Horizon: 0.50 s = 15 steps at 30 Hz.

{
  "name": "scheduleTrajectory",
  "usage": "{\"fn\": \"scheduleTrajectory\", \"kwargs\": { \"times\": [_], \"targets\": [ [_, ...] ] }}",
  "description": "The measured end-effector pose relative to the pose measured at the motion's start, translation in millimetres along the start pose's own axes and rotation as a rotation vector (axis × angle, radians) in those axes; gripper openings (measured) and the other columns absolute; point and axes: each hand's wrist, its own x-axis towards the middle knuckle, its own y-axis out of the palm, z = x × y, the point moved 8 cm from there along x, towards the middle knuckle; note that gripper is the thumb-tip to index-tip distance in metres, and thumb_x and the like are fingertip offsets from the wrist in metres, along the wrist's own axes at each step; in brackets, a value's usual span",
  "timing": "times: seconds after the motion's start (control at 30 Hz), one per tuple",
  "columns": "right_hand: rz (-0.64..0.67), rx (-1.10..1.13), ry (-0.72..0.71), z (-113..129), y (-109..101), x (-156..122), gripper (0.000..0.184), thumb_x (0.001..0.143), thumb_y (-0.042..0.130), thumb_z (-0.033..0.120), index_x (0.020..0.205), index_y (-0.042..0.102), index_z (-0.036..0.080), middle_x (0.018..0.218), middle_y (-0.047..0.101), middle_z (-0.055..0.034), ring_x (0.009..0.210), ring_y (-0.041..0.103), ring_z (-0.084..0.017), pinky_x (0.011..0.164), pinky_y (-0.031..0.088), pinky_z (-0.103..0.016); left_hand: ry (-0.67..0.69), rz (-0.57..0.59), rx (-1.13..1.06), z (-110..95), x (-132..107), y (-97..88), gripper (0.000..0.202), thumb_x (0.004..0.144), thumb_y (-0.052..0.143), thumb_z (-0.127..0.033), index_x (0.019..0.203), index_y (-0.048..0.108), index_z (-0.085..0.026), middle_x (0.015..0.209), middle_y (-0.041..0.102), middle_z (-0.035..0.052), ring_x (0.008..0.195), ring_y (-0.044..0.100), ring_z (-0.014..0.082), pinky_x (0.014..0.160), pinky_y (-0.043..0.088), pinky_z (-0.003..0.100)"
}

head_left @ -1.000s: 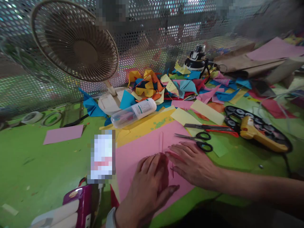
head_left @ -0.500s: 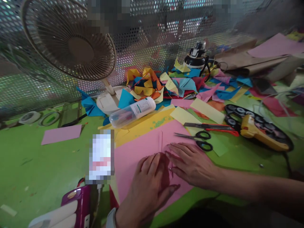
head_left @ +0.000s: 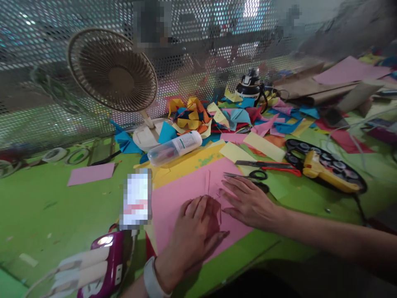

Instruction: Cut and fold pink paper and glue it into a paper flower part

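Note:
Both hands press on a sheet of pink paper (head_left: 167, 207) that lies on the green table. My left hand (head_left: 194, 227) rests on it with slightly bent fingers and the thumb held apart. To its right, my right hand (head_left: 251, 203) lies flat with the fingers spread. A narrow folded pink strip (head_left: 207, 182) shows beyond the left fingertips, and a thin edge of pink paper shows between the hands. Scissors (head_left: 259, 174) with black handles lie just past my right hand, which partly hides them. Neither hand visibly grips anything.
A utility knife (head_left: 268, 165) and a yellow glue gun (head_left: 328, 174) lie at right. Behind stand a fan (head_left: 120, 78), a clear bottle (head_left: 175, 148) on its side and a heap of folded coloured papers (head_left: 192, 118). At left are a phone (head_left: 135, 198) and a purple power strip (head_left: 105, 260).
The camera view has shifted, so the background sits differently. My right hand has moved slightly away from my left and covers more of the scissors. My left hand stays on the paper.

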Motion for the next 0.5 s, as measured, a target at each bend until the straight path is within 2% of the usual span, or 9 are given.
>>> {"fn": "scheduleTrajectory", "kwargs": {
  "times": [0.07, 0.13, 0.2, 0.23, 0.27, 0.3, 0.37, 0.5],
  "targets": [
    [-0.042, 0.042, 0.027, -7, -13, 2, 0.031, 0.088, 0.052, 0.037, 0.109, 0.061, 0.015, 0.120, 0.059, -0.0156, 0.118, 0.049, -0.028, 0.095, 0.042, -0.046, -0.003, -0.003, -0.002, -2, 1, -2.9, 0.062, 0.087, 0.041, -0.058, 0.127, 0.046, -0.011, 0.130, 0.050, 0.0159, 0.116, 0.045, 0.0309, 0.096, 0.035, 0.046],
    [-0.023, 0.145, 0.157, -20, -19, 10, 0.023, 0.090, 0.049, 0.036, 0.093, 0.063, 0.017, 0.099, 0.067, -0.0115, 0.098, 0.062, -0.024, 0.084, 0.049, -0.038, -0.006, -0.017, -0.001, -4, 1, -6.9, 0.059, 0.086, 0.042, -0.058, 0.123, 0.049, -0.012, 0.127, 0.051, 0.0155, 0.114, 0.046, 0.0309, 0.094, 0.037, 0.046],
    [0.163, 0.341, 0.350, -36, -3, 19, 0.028, 0.090, 0.047, 0.038, 0.075, 0.059, 0.017, 0.071, 0.066, -0.0043, 0.067, 0.066, -0.017, 0.064, 0.051, -0.028, -0.007, -0.022, -0.006, -5, 2, -9.8, 0.056, 0.086, 0.044, -0.058, 0.120, 0.050, -0.015, 0.125, 0.052, 0.0143, 0.112, 0.047, 0.0303, 0.093, 0.038, 0.046],
    [0.320, 0.470, 0.432, -39, 13, 20, 0.033, 0.089, 0.047, 0.041, 0.068, 0.056, 0.018, 0.060, 0.064, -0.0013, 0.053, 0.064, -0.015, 0.054, 0.050, -0.025, -0.009, -0.021, -0.012, -5, 2, -10.5, 0.055, 0.085, 0.045, -0.058, 0.119, 0.050, -0.015, 0.123, 0.052, 0.0138, 0.110, 0.048, 0.0299, 0.092, 0.038, 0.045],
    [0.483, 0.612, 0.489, -38, 29, 21, 0.036, 0.088, 0.048, 0.043, 0.063, 0.053, 0.018, 0.053, 0.061, 0.0003, 0.044, 0.061, -0.013, 0.046, 0.047, -0.023, -0.011, -0.017, -0.018, -5, 2, -10.5, 0.055, 0.084, 0.046, -0.058, 0.119, 0.050, -0.016, 0.123, 0.053, 0.0133, 0.109, 0.049, 0.0295, 0.091, 0.039, 0.045],
    [0.581, 0.725, 0.546, -39, 41, 21, 0.037, 0.086, 0.050, 0.045, 0.061, 0.051, 0.017, 0.050, 0.060, 0.0009, 0.038, 0.058, -0.012, 0.040, 0.046, -0.021, -0.013, -0.011, -0.024, -4, 2, -10.0, 0.056, 0.083, 0.047, -0.059, 0.119, 0.050, -0.016, 0.122, 0.053, 0.0129, 0.108, 0.049, 0.0291, 0.091, 0.039, 0.045],
    [0.678, 0.859, 0.608, -41, 58, 23, 0.039, 0.081, 0.056, 0.048, 0.058, 0.050, 0.017, 0.046, 0.059, 0.0009, 0.033, 0.055, -0.012, 0.035, 0.044, -0.021, -0.015, -0.016, -0.026, -3, 2, -9.0, 0.057, 0.082, 0.048, -0.060, 0.119, 0.050, -0.016, 0.122, 0.053, 0.0131, 0.109, 0.049, 0.0290, 0.092, 0.039, 0.045],
    [0.729, 1.000, 0.618, -46, 74, 25, 0.040, 0.073, 0.066, 0.049, 0.056, 0.053, 0.015, 0.043, 0.060, -0.0004, 0.034, 0.056, -0.012, 0.035, 0.046, -0.021, -0.012, -0.042, -0.020, -3, 0, -6.9, 0.059, 0.082, 0.048, -0.060, 0.121, 0.049, -0.016, 0.123, 0.051, 0.0141, 0.112, 0.048, 0.0294, 0.092, 0.039, 0.045]
  ]
}}
